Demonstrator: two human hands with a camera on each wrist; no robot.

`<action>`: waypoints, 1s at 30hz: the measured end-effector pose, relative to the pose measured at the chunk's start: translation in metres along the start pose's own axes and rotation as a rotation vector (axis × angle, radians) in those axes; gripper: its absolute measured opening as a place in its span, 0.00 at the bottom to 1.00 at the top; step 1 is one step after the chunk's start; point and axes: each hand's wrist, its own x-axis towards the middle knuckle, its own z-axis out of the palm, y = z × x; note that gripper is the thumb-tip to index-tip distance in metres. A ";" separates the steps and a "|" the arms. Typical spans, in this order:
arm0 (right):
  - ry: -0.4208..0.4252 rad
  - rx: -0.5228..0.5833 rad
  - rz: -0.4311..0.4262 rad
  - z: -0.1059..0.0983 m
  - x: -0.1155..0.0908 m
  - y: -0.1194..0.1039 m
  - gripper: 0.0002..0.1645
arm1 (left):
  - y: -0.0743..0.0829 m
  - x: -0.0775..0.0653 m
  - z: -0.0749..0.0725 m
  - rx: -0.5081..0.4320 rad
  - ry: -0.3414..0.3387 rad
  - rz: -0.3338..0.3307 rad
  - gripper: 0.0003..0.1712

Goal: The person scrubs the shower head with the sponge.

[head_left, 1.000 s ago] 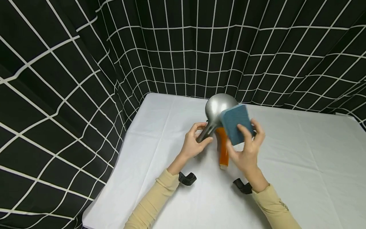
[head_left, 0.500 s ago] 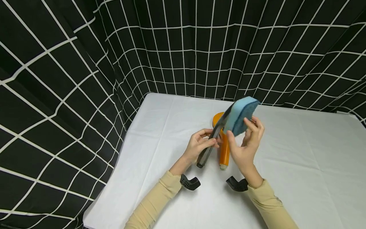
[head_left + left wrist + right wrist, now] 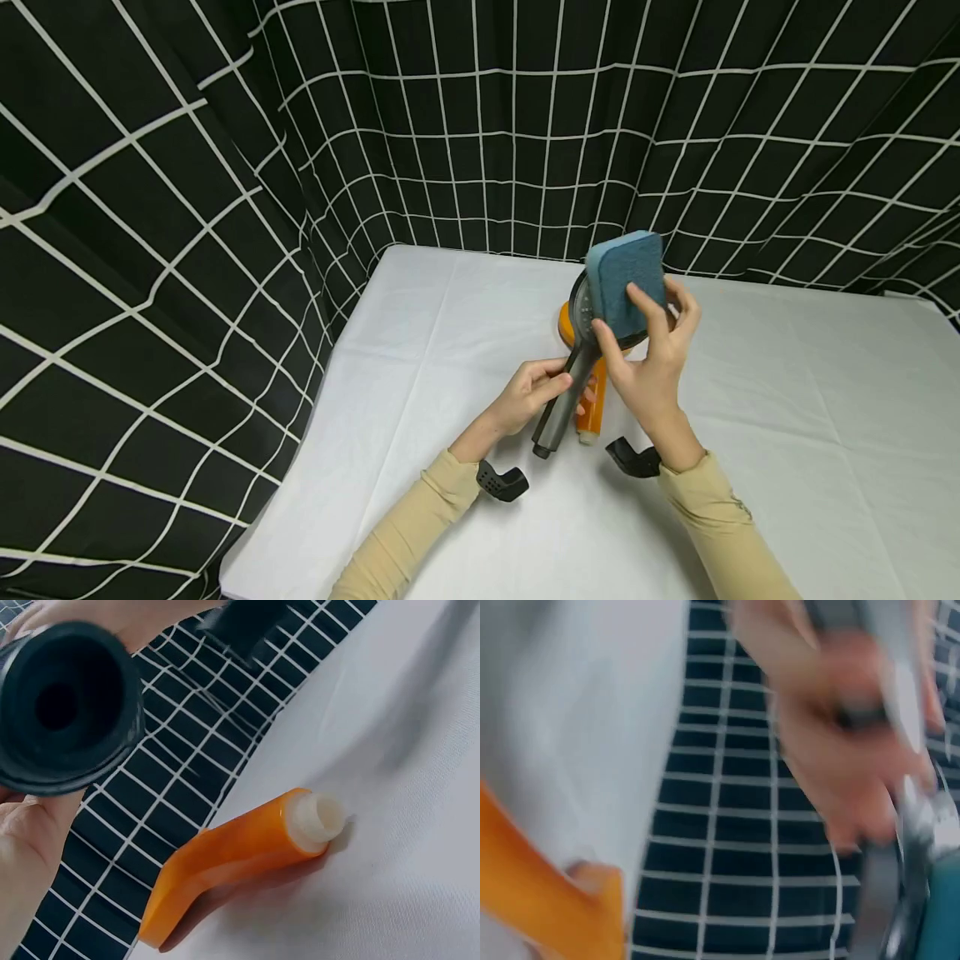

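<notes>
My left hand (image 3: 525, 396) grips the handle of a grey shower head (image 3: 564, 408), raised over the table with its dark nozzle face turned up toward me. In the left wrist view the black threaded end of the shower head (image 3: 67, 709) looms close. A blue sponge (image 3: 628, 279) is pinched between the thumb and fingers of my right hand (image 3: 652, 367), and it overlaps the nozzle face, hiding most of it. Beneath both lies an orange shower head (image 3: 591, 408) with a whitish threaded end; its round head is partly covered. The right wrist view is blurred.
A white cloth (image 3: 420, 350) covers the table. Black curtains with white grid lines (image 3: 495, 125) stand along its back and left edges. Black wrist mounts (image 3: 502, 482) sit at both of my wrists.
The grey shower head has turned over from its smooth silver back to its nozzle face. My right hand has kept the sponge against it, raising it slightly. The orange shower head stays put.
</notes>
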 end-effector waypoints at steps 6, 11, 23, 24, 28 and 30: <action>-0.032 -0.065 0.056 -0.006 0.010 0.010 0.28 | 0.000 0.000 -0.002 0.015 -0.001 -0.020 0.20; -0.133 -0.051 0.001 -0.003 -0.016 0.007 0.30 | 0.002 0.000 -0.006 0.042 -0.003 0.007 0.20; -0.139 -0.052 0.008 -0.003 0.000 0.014 0.28 | 0.001 0.002 -0.009 0.063 -0.039 0.001 0.18; -0.123 -0.061 0.020 -0.005 0.005 0.016 0.28 | 0.001 0.002 -0.010 0.070 -0.043 0.001 0.18; -0.070 -0.089 0.056 -0.009 0.017 0.024 0.29 | 0.001 0.001 -0.010 0.079 -0.044 0.004 0.18; -0.077 -0.107 0.064 -0.011 0.015 0.025 0.29 | 0.002 0.000 -0.011 0.077 -0.037 0.010 0.19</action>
